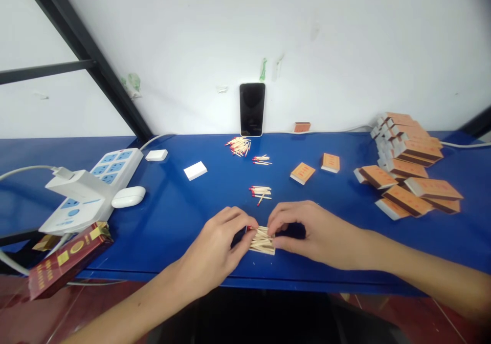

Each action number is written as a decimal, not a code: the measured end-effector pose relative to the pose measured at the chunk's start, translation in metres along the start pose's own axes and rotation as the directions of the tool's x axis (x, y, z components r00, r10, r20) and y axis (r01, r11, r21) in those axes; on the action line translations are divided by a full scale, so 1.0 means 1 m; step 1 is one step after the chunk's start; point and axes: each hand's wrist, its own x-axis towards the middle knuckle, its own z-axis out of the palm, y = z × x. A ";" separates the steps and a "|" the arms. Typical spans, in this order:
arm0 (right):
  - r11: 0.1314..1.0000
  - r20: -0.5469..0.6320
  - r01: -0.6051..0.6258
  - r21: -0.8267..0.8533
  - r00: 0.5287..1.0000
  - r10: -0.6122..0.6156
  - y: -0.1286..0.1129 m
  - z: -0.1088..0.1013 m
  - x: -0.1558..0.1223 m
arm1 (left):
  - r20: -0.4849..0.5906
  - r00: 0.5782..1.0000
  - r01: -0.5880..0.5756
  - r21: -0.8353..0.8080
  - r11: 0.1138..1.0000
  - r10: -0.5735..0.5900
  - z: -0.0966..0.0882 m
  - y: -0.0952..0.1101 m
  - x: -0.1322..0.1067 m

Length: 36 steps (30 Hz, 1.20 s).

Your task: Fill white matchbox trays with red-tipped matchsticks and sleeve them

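Note:
A matchbox tray full of wooden matches (262,240) lies near the table's front edge, between my two hands. My left hand (222,241) is closed at the tray's left end, its thumb and fingertips at the match heads. At the right end my right hand (312,234) pinches with thumb and forefinger, the other fingers curled. Fingertips hide both ends of the tray. Just beyond it lies a small row of red-tipped matches (261,191). Farther back are a smaller group of matches (261,159) and a larger loose pile of matches (239,146).
A phone (252,109) leans on the wall. Orange matchboxes (303,172) lie right of centre, with a heap of matchboxes (410,147) farther right. White box pieces (195,170), a power strip (115,167), an earphone case (129,197) and a dark red carton (71,259) are left.

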 end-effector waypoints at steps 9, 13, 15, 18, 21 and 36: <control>0.997 -0.030 -0.070 0.042 0.997 0.071 0.000 0.005 0.006 | -0.021 1.000 -0.021 -0.048 0.999 0.020 0.003 -0.001 -0.002; 0.999 -0.045 -0.034 -0.011 0.998 0.034 -0.001 0.008 0.003 | 0.014 0.999 0.034 -0.094 0.995 -0.033 -0.003 0.002 -0.002; 0.999 -0.064 -0.016 -0.035 0.998 0.013 -0.001 0.010 0.001 | 0.032 0.998 0.051 -0.117 0.992 -0.047 -0.006 0.002 -0.001; 0.999 -0.042 -0.046 0.004 0.998 0.046 -0.002 0.009 0.002 | 0.063 0.995 0.080 -0.129 0.988 -0.072 -0.008 0.002 0.003; 0.994 0.020 -0.088 0.070 0.996 0.087 -0.003 0.004 0.006 | 0.117 0.986 0.127 -0.110 0.986 -0.115 -0.012 0.002 0.007; 0.995 -0.022 -0.006 -0.097 1.000 0.004 -0.010 0.012 0.002 | 0.246 0.969 -0.012 -0.084 0.996 0.032 -0.021 0.008 0.010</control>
